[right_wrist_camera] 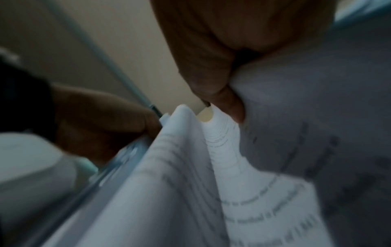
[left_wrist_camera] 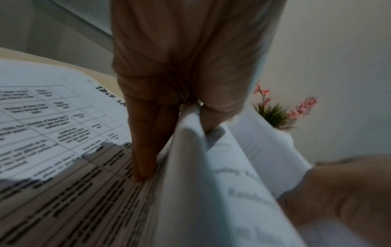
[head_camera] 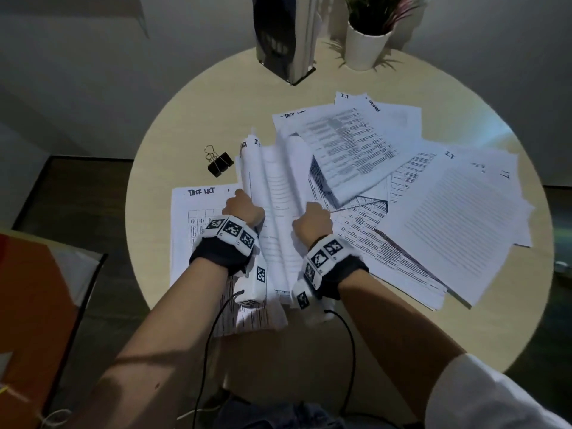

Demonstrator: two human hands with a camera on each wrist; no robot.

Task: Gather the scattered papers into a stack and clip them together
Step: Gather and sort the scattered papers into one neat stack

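Observation:
A bundle of white printed papers [head_camera: 275, 193] is bowed up off the round table between my two hands. My left hand [head_camera: 243, 207] grips its left edge, thumb and fingers pinching the sheets [left_wrist_camera: 190, 133]. My right hand [head_camera: 312, 222] grips the right edge, fingers pressed into the paper [right_wrist_camera: 264, 133]. More printed and lined papers [head_camera: 402, 196] lie fanned over the right half of the table. A "Task List" sheet [head_camera: 198, 230] lies flat under my left wrist. A black binder clip [head_camera: 219, 162] rests on the table, left of the bundle's far end.
The round beige table [head_camera: 185, 128] carries a white potted plant [head_camera: 366, 44] and a dark upright holder [head_camera: 284, 41] at the back. An orange and grey object [head_camera: 40, 292] sits at the lower left. Cables [head_camera: 210, 351] hang from my wrists.

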